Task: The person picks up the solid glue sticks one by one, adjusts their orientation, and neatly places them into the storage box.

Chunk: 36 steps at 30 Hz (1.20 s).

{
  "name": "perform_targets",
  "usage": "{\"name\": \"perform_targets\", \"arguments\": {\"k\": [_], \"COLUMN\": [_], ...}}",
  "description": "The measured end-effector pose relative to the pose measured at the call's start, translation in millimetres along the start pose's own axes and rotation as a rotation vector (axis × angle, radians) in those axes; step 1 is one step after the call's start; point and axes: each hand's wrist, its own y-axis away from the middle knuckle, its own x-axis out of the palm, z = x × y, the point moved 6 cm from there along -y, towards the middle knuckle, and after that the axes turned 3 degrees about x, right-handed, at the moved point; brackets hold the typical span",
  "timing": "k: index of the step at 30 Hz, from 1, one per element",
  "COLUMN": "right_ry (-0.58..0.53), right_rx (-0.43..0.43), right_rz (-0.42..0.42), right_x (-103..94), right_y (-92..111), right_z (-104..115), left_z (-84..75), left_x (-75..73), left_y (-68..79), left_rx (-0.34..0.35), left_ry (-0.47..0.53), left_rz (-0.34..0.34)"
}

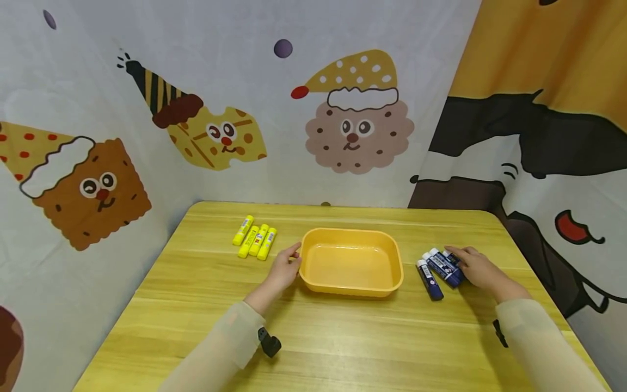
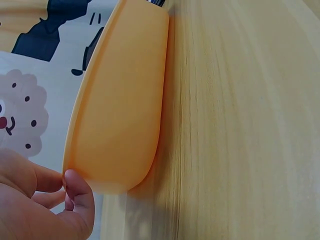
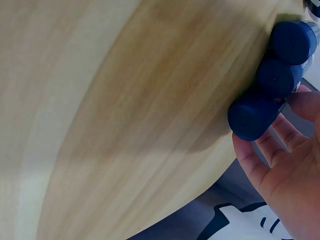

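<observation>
At the left end of a yellow-orange plastic tray (image 1: 350, 288), my left hand (image 1: 286, 269) pinches the rim between thumb and fingers. The left wrist view shows the tray's outer wall (image 2: 120, 100) close up, with the left hand (image 2: 45, 200) at its corner. To the right of the tray lie several dark blue glue sticks (image 1: 430, 280) with white caps. My right hand (image 1: 482, 272) grips the outermost one of the group. In the right wrist view its fingers and thumb curl round that glue stick (image 3: 252, 116), beside two more blue ends (image 3: 278, 78).
Several yellow glue sticks (image 1: 258, 239) lie left of the tray, most of them side by side. Everything rests on a wood-grain table (image 1: 343, 343). A curtain with cartoon prints (image 1: 274, 179) hangs behind the table's back edge and along its sides.
</observation>
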Motion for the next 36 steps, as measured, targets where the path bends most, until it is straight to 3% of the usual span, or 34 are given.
{"name": "perform_targets", "arguments": {"k": [18,25,31,36], "right_ry": [0.067,0.06,0.067,0.006], "right_rx": [-0.01,0.039,0.031,0.04], "right_rz": [0.0,0.027,-0.092,-0.157], "right_x": [-2.5,-3.0,-17.0,-28.5], "right_y": [-3,-5,-4,-3], "right_z": [-5,-8,-3,8], "left_z": [-2.2,-1.9,-1.2,-2.0], "left_x": [1.0,1.1,1.3,0.2], "left_y": [1.3,1.2,0.3,1.3], "left_rx": [-0.018,-0.013,-0.004,-0.013], "left_ry": [0.003,-0.004,-0.01,-0.013], "left_rz": [0.0,-0.003,-0.003,-0.003]}}
